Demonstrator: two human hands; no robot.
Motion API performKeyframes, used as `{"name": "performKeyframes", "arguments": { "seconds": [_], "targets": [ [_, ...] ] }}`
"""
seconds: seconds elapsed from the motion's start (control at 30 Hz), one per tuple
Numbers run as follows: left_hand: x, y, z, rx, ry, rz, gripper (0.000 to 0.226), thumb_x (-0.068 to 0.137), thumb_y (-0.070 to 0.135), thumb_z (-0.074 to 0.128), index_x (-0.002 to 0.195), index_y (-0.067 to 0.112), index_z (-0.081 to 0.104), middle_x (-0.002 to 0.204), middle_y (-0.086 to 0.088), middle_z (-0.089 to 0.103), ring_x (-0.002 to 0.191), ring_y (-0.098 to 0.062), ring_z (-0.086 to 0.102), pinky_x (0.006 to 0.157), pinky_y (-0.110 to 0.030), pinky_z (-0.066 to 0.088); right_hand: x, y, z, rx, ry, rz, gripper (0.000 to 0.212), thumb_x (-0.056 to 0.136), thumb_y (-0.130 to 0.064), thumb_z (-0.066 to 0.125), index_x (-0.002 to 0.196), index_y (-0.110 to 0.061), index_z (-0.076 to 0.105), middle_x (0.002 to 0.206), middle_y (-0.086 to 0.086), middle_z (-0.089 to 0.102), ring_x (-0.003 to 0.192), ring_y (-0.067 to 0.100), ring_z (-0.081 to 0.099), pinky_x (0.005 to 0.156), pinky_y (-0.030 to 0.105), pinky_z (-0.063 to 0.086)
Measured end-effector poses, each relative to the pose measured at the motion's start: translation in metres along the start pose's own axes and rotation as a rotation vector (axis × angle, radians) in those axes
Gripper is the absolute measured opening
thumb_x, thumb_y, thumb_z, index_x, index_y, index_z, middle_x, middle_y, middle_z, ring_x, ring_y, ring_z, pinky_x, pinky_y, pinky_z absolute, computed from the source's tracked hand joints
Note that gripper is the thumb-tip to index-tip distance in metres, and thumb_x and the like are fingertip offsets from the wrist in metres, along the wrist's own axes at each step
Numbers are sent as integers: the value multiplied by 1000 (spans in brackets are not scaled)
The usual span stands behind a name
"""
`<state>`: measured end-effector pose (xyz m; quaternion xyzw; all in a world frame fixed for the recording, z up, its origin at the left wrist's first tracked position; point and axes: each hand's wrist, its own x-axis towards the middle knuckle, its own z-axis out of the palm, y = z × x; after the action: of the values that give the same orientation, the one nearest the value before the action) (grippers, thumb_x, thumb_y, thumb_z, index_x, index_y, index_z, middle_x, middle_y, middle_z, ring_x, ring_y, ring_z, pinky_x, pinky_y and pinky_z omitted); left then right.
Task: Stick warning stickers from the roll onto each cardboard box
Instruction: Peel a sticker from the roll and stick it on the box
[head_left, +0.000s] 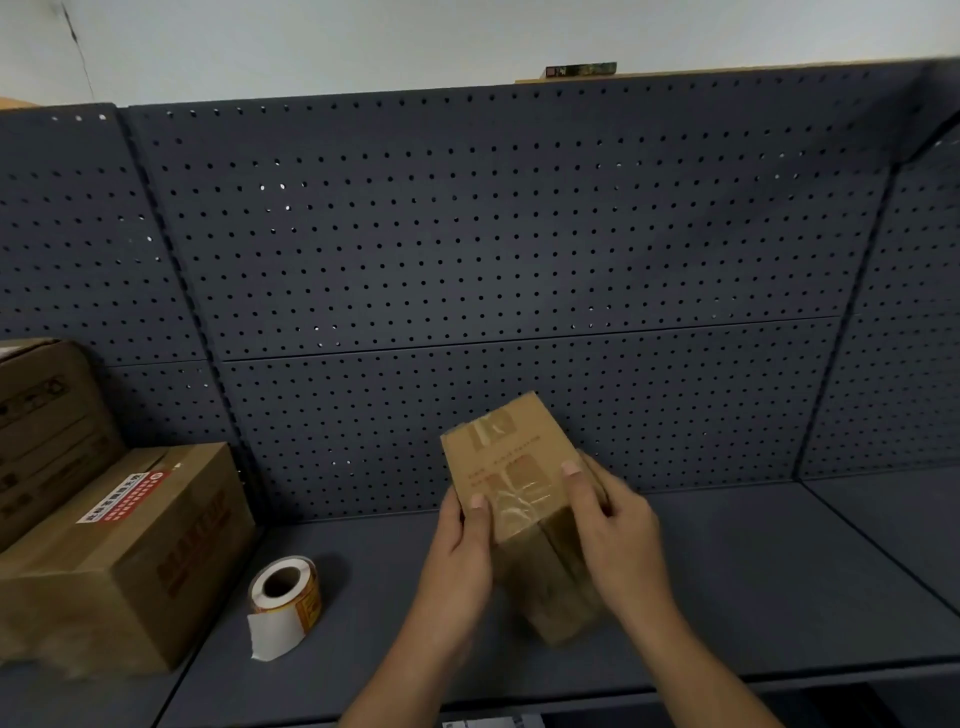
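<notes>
A small cardboard box (511, 452) with old clear tape on its top face is held tilted above the dark shelf. My left hand (457, 561) grips its left side, thumb on the top face. My right hand (618, 540) grips its right side, thumb also on top. The sticker roll (285, 590) stands on the shelf to the left of my hands, with a loose white tail of backing paper hanging in front. A larger cardboard box (130, 561) at the left carries a red and white warning sticker (124, 496) on its top.
Another big cardboard box (47, 415) stands behind the stickered one at the far left. A dark pegboard wall (467, 234) closes the back and right side. The shelf surface (779, 571) runs to the right; its front edge lies just below my forearms.
</notes>
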<state>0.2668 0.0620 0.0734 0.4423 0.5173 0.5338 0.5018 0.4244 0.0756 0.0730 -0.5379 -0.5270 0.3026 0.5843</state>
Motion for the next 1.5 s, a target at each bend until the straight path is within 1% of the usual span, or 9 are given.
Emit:
{"name": "performKeyframes", "arguments": {
  "seconds": [0.13,0.33,0.53,0.77,0.9,1.13,1.27,1.37,1.5],
  "targets": [
    [0,-16,0,-115,14,-205,29,111,37,43,126,24,64,110,1,79,102,-19,75,83,-41,64,1,-7,14,-642,134,-297,62,93,-68,39,136,-33,68,135,-18,66,122,16,55,105,46,42],
    [11,-44,-23,-11,102,-257,26,111,25,46,116,12,67,98,-8,80,91,-23,76,64,-32,60,-8,9,48,-897,110,-357,58,91,-64,47,126,-26,74,126,-5,75,117,22,60,94,44,44],
    [21,-60,-46,185,166,-166,25,108,17,51,130,12,64,120,-7,71,104,-14,68,78,-25,55,-15,11,76,-977,52,-370,75,89,-81,43,124,-23,76,127,0,74,114,28,61,94,49,45],
    [13,-53,-53,127,122,-81,39,113,34,33,121,29,70,114,6,76,108,-5,70,93,-25,55,-24,17,101,-1010,-61,-375,95,84,-94,28,120,-20,75,127,5,71,108,30,61,93,47,46],
    [15,-68,-61,35,101,-118,73,89,79,41,133,28,68,125,3,75,121,-11,68,112,-44,49,-30,23,108,-982,-72,-380,76,97,-79,31,110,-21,78,125,0,74,109,25,61,93,44,46],
    [11,-66,-57,145,71,-70,52,107,56,32,116,29,76,107,7,80,109,-6,72,106,-41,52,-28,34,107,-937,-65,-409,44,100,-42,40,108,-22,78,126,-1,73,107,21,62,92,41,48],
    [13,-61,-54,176,46,-44,43,107,52,37,116,32,74,108,11,78,111,-3,69,105,-33,52,-25,35,100,-918,-66,-429,39,99,-41,43,108,-25,78,126,-4,73,105,19,62,89,39,48],
    [16,-59,-58,173,16,-47,42,107,53,42,118,30,75,110,9,78,111,-7,70,105,-38,52,-22,34,99,-930,-72,-411,40,98,-43,43,108,-28,79,126,-5,74,104,20,63,88,41,48],
    [15,-58,-71,173,91,-25,31,104,50,51,101,30,75,97,6,78,103,-16,72,100,-47,56,-25,33,102,-920,-43,-404,38,96,-41,44,101,-27,80,119,-6,75,102,22,63,88,43,48]
  ]
}}
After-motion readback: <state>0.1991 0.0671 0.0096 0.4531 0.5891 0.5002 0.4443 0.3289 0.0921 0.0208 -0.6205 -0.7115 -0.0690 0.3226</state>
